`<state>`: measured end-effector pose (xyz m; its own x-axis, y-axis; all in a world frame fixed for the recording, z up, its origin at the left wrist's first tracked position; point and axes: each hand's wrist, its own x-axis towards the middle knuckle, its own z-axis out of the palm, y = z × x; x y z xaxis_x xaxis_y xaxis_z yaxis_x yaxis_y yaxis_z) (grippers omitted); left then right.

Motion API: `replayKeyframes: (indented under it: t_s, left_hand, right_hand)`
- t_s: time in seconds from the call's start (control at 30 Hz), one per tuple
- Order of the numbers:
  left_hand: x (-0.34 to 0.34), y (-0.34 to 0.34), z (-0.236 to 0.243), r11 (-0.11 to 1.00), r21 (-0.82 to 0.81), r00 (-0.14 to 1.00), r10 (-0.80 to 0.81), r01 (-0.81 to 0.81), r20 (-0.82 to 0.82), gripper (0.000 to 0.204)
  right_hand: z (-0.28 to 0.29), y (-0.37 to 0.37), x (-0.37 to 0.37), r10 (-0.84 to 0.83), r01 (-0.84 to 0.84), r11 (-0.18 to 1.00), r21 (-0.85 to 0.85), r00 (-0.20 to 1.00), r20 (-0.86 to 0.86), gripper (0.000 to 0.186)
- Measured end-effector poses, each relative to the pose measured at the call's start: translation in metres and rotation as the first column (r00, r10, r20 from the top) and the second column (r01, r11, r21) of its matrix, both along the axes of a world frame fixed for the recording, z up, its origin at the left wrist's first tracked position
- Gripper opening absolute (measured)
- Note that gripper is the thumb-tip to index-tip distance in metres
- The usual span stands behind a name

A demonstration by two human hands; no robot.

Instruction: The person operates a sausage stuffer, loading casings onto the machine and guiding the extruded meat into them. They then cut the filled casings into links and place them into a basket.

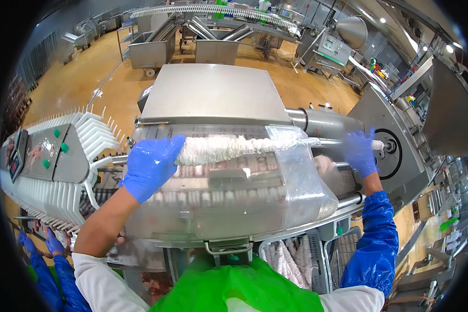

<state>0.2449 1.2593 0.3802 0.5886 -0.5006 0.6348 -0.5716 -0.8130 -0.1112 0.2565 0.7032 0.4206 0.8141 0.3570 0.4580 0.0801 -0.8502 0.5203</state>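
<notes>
A long, ruffled white sausage casing [210,150] is gathered on a horizontal metal tube [325,142] across the machine. My left hand [153,162], in a blue glove, is closed round the casing's left end. At the tube's right end is my right hand [360,151], also blue-gloved and blurred, its fingers spread in front of the tube. A short white bunched piece [378,145] shows just beyond it. Below the tube lies a clear plastic cover [218,208], wet and hazy. A second tube with a pale bunched end [325,163] is partly hidden behind the cover.
White hooks [96,135] line a rack at the left. A steel housing [208,93] stands behind the tube. Crates [317,255] with pale netted or pleated pieces sit below the cover. Another person's gloved hands [52,242] work at lower left. Steel carts [151,52] stand farther back.
</notes>
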Motion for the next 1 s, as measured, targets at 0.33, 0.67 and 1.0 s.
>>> replayKeyframes:
  t_s: [0.33, 0.67, 1.0]
  left_hand:
    - [-0.012, 0.006, 0.001, 1.0, 0.01, 1.0, 0.013, -0.013, 0.028, 0.047]
    - [-0.013, 0.002, 0.002, 0.996, 0.033, 0.995, 0.079, -0.078, -0.052, 0.049]
    - [-0.009, 0.006, 0.003, 0.997, 0.012, 0.997, 0.075, -0.075, 0.005, 0.048]
  right_hand:
    - [0.002, 0.237, 0.015, 0.563, -0.559, 0.825, 0.078, 0.802, -0.198, 0.018]
    - [-0.018, 0.035, 0.019, 0.103, -0.079, 0.981, 0.176, 0.986, -0.133, 0.028]
    - [-0.005, 0.269, 0.003, 0.537, -0.453, 0.837, 0.307, 0.786, -0.306, 0.034]
